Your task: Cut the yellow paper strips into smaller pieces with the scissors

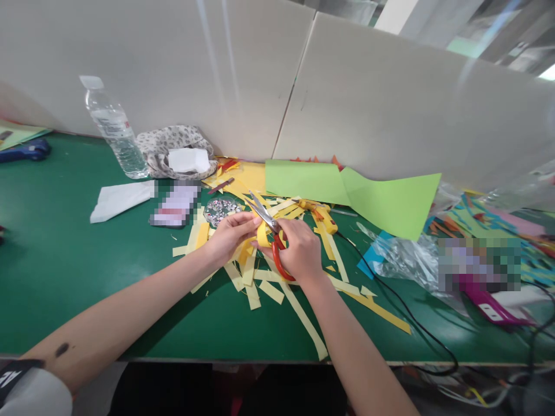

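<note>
My right hand (301, 248) is closed around the red handles of a pair of scissors (277, 257), whose metal blades point up and to the left, slightly apart. Between the fingertips of my left hand (229, 237) I pinch a curled yellow paper strip (263, 234), right beside the blades. Whether the blades touch the strip, I cannot tell. Many pale yellow paper strips (303, 318) lie scattered beneath both hands. Just behind my left hand is a round clear dish of small shiny pieces (222, 211). A yellow glue gun (319, 215) rests beyond my right hand.
Green paper sheets (390, 199) lean along the partition (390, 110). On the left stand a water bottle (115, 130) and a spotted cloth bag (173, 144), near a phone (176, 205) and a white tissue (121, 199). A black cord (396, 300), clear plastic (407, 263) and colored scraps (494, 225) lie right.
</note>
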`<act>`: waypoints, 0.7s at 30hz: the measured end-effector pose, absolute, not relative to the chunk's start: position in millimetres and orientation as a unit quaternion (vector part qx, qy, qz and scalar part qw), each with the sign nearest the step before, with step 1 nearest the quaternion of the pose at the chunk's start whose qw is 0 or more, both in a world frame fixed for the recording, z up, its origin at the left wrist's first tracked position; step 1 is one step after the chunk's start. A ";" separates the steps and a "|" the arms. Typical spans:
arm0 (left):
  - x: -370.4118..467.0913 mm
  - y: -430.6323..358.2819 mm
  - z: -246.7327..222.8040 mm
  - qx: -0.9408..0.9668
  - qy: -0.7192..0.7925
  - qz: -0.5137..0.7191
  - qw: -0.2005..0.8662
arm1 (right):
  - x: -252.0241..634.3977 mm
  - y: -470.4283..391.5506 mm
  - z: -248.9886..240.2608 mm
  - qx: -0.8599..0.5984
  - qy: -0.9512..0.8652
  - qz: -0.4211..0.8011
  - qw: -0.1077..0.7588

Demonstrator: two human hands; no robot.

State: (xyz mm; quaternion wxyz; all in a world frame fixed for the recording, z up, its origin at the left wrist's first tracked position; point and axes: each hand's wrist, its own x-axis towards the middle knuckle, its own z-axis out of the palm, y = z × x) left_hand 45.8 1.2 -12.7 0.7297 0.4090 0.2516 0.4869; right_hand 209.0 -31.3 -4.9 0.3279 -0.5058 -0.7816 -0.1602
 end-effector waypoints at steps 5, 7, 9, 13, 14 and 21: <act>46.1 1.2 -11.7 0.407 0.257 0.488 0.728 | 210.6 -30.7 -6.1 -0.504 -0.783 -0.164 0.325; 46.4 1.2 -11.2 0.410 0.258 0.491 0.724 | 211.0 -30.6 -6.8 -0.507 -0.782 -0.167 0.322; 46.7 1.1 -10.7 0.410 0.262 0.495 0.720 | 210.8 -30.4 -7.4 -0.508 -0.781 -0.172 0.319; 46.9 0.4 -9.5 0.412 0.270 0.497 0.715 | 209.9 -29.1 -8.4 -0.514 -0.772 -0.156 0.339; 46.8 0.3 -9.3 0.414 0.270 0.497 0.713 | 210.0 -28.6 -8.4 -0.519 -0.765 -0.147 0.351; 46.6 2.3 -9.8 0.379 0.312 0.519 0.700 | 212.5 -26.6 -4.5 -0.545 -0.747 -0.128 0.359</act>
